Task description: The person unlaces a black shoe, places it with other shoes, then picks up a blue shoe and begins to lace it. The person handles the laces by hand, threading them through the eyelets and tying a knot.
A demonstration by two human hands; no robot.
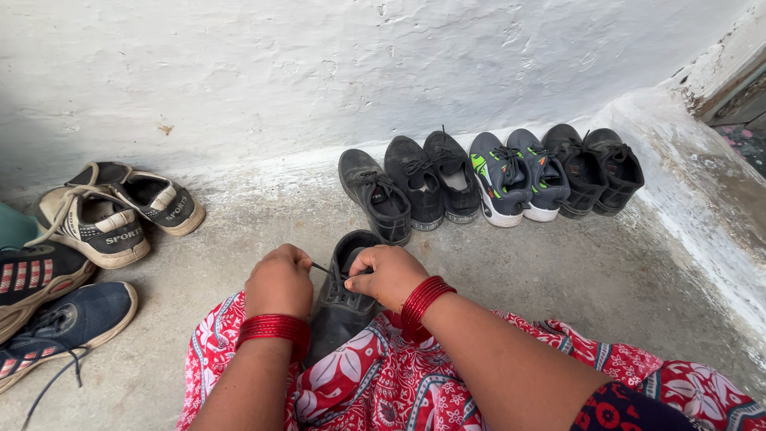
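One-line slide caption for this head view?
Left hand and right hand pull laces on a black shoe, facing a row of shoes along the wall.

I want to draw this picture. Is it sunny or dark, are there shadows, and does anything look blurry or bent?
Head view: soft, even daylight, no glare; a dim shadow on the wall at left; the hands, left and right, and the black shoe look sharp; the wide lens bends the floor edge at right.
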